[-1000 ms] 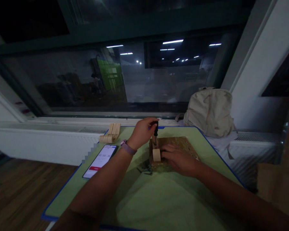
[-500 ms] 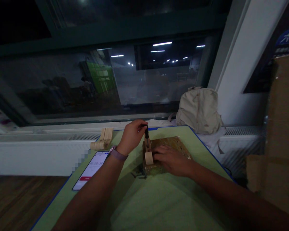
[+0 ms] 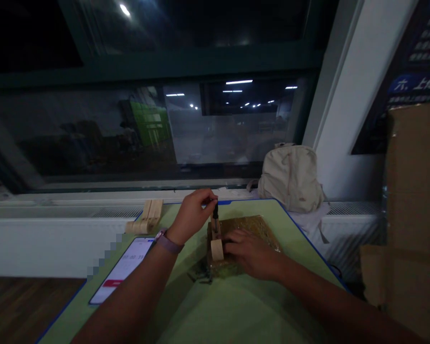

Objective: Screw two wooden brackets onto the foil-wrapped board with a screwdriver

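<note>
My left hand (image 3: 198,212), with a watch on a purple strap, pinches the top of a black-handled screwdriver (image 3: 215,210). The screwdriver stands nearly upright, its shaft pointing down at a small light wooden piece (image 3: 217,250) with a rounded near end. My right hand (image 3: 249,251) lies low from the other side, fingertips against that piece and holding it on a flat brown package (image 3: 260,227) wrapped in clear tape. Where the tip meets the wood is too small to make out. Several small dark screws (image 3: 202,278) lie by the package's near left corner.
More curved wooden pieces (image 3: 148,217) are at the table's far left. In front of them a phone (image 3: 120,267) shows a running timer, partly behind my left forearm. A beige backpack (image 3: 290,177) rests beyond the far right corner; cardboard (image 3: 415,205) stands at right.
My view has tilted up a little, so the table sits lower in the picture. Both hands keep their places on the screwdriver and the wooden piece.
</note>
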### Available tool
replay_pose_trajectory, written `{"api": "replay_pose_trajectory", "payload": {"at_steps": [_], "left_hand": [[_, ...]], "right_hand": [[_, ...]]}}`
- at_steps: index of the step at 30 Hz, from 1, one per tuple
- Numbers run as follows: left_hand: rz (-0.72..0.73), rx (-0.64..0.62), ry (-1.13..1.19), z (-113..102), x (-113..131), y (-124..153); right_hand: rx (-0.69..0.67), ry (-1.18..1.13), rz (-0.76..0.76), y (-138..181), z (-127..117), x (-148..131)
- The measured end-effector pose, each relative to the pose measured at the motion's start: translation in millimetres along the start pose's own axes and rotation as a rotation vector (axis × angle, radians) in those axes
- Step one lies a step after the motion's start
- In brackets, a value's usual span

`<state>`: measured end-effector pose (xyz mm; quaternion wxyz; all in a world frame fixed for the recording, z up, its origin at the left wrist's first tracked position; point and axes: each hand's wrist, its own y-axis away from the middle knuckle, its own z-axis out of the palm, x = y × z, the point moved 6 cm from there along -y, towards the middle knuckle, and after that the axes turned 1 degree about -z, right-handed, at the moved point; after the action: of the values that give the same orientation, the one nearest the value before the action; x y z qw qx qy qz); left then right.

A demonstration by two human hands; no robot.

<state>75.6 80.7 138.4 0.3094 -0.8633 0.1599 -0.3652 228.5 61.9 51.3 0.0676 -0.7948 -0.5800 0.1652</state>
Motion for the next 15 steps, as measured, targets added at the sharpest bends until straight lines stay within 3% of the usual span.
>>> {"api": "replay_pose_trajectory", "payload": {"at_steps": [10,15], "left_hand": [[-0.096,-0.04,0.12,0.3,-9.4,1.4],[-0.063,-0.001,0.068,0.8,-10.2,0.7]], "right_hand": [[0.031,0.004,-0.023,0.5,2.1,1.2],[0.025,0.0,-0.021,1.5,2.6,2.7]]}}
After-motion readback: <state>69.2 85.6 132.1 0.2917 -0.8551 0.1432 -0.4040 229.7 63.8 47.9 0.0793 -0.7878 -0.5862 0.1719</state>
